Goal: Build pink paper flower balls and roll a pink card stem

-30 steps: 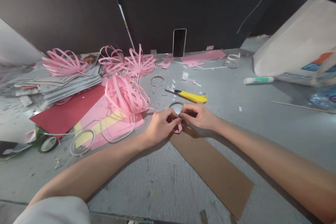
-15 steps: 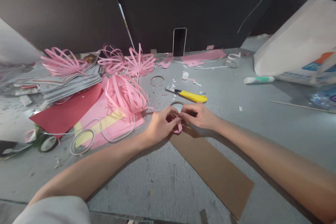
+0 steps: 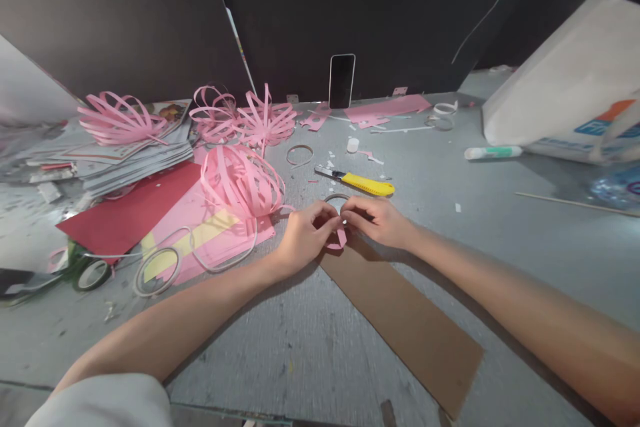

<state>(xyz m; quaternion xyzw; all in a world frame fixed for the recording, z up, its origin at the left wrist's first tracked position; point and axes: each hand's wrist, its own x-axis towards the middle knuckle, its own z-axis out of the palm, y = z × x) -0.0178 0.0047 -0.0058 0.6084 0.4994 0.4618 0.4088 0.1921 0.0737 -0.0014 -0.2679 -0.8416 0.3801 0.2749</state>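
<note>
My left hand (image 3: 305,235) and my right hand (image 3: 376,219) meet at the middle of the grey table, fingertips pinched together on a small pink paper piece (image 3: 340,239). The piece hangs just above the near end of a brown cardboard strip (image 3: 405,320) that runs toward the front right. A thin ring (image 3: 336,199) lies right behind my fingers. A pink paper-strip ball (image 3: 240,180) sits just left of my left hand on pink sheets (image 3: 200,227).
A yellow utility knife (image 3: 357,181) lies behind the hands. More pink strip balls (image 3: 263,120) and a paper stack (image 3: 130,157) stand back left, tape rolls (image 3: 93,273) front left. A phone (image 3: 342,81) leans on the dark wall. A glue stick (image 3: 493,153) and white bag (image 3: 570,87) are at right.
Both hands stay pinched on the pink piece and have shifted slightly; the fingers have worked the piece a little, the rest is unchanged.
</note>
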